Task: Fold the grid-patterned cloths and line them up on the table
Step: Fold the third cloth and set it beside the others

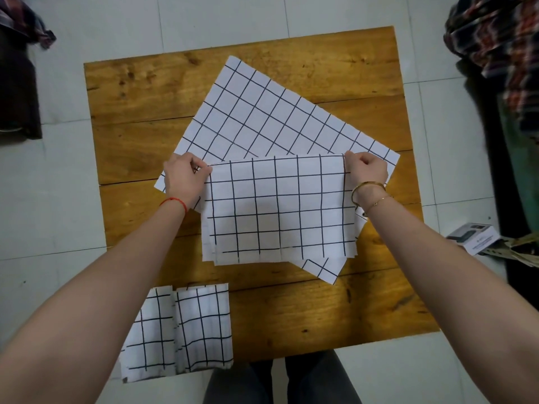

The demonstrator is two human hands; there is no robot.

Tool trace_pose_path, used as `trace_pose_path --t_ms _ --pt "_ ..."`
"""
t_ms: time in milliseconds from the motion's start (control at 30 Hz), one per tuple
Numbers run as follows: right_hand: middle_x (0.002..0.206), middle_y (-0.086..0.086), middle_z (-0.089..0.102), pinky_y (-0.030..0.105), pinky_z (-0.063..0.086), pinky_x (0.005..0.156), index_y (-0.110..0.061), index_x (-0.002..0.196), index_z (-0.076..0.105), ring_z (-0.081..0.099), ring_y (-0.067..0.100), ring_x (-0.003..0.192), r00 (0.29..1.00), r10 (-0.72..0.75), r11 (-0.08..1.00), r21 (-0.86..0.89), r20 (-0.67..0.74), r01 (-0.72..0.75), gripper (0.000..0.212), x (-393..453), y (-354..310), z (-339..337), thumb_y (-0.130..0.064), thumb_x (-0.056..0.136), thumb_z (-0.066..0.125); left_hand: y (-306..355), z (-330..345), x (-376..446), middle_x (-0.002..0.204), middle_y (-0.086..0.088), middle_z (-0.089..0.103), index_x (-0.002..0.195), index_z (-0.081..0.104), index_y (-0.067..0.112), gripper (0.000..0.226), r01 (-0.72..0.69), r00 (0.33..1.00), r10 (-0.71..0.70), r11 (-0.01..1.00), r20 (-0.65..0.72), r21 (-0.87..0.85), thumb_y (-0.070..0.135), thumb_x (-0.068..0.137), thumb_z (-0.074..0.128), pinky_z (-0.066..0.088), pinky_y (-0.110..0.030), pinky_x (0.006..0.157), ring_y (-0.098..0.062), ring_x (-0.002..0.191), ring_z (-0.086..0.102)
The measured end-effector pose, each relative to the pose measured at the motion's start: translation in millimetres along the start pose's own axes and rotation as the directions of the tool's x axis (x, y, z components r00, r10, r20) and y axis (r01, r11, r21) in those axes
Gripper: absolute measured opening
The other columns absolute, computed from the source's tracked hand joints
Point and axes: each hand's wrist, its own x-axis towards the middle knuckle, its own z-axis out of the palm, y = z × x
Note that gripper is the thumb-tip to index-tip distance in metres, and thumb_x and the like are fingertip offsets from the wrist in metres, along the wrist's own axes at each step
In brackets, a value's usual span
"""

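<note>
Folded cloths (pixel 180 330) sitting at table's (pixel 335 310) near-left corner. Left hand (pixel 182 179), right hand (pixel 368 170) pinching half-folded cloth (pixel 277 208) mid-table over spread cloth (pixel 262 112). Matching corners before creasing.

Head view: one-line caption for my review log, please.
Both hands pinch a half-folded grid cloth above an unfolded one; two folded cloths wait near the table edge.

I stand at a wooden table (pixel 320 310) on pale tiled floor (pixel 64 176); plaid clothes (pixel 501 42) hang right.
</note>
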Motion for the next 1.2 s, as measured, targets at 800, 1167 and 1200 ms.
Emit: trace_pose_path --t_ms 800,1167,1200 --pt "0.073 -0.010 0.045 0.009 0.044 0.068 -0.011 0.116 0.043 0.046 0.003 0.063 0.982 -0.176 0.981 0.098 0.061 0.170 0.042 11 1 9 -0.004 0.081 0.065 -3 -23 5 0.092 -0.002 0.061 0.101 0.063 0.012 0.018 0.170 0.979 -0.129 0.945 0.156 -0.281 0.026 0.094 0.056 0.043 -0.026 0.075 -0.017 0.084 0.054" --pt "0.126 0.009 0.053 0.040 0.036 0.102 -0.008 0.120 0.055 0.045 0.028 0.121 0.616 -0.716 0.507 -0.364 0.328 0.782 0.042 -33 -23 52 -0.017 0.080 0.050 -2 -25 -16 0.120 -0.006 0.058 0.125 0.053 0.013 0.031 -0.267 0.957 0.284 0.943 -0.062 0.197 0.019 0.095 0.050 0.044 -0.041 0.094 -0.023 0.112 0.052" --pt "0.128 0.008 0.054 0.042 0.036 0.104 -0.009 0.121 0.055 0.044 0.029 0.124 0.542 -0.729 0.414 -0.361 0.419 0.836 0.041 -38 -25 64 -0.018 0.081 0.049 -1 -23 -21 0.124 -0.006 0.056 0.128 0.052 0.013 0.033 -0.345 0.930 0.366 0.896 -0.027 0.281 0.018 0.095 0.049 0.041 -0.042 0.096 -0.024 0.115 0.049"
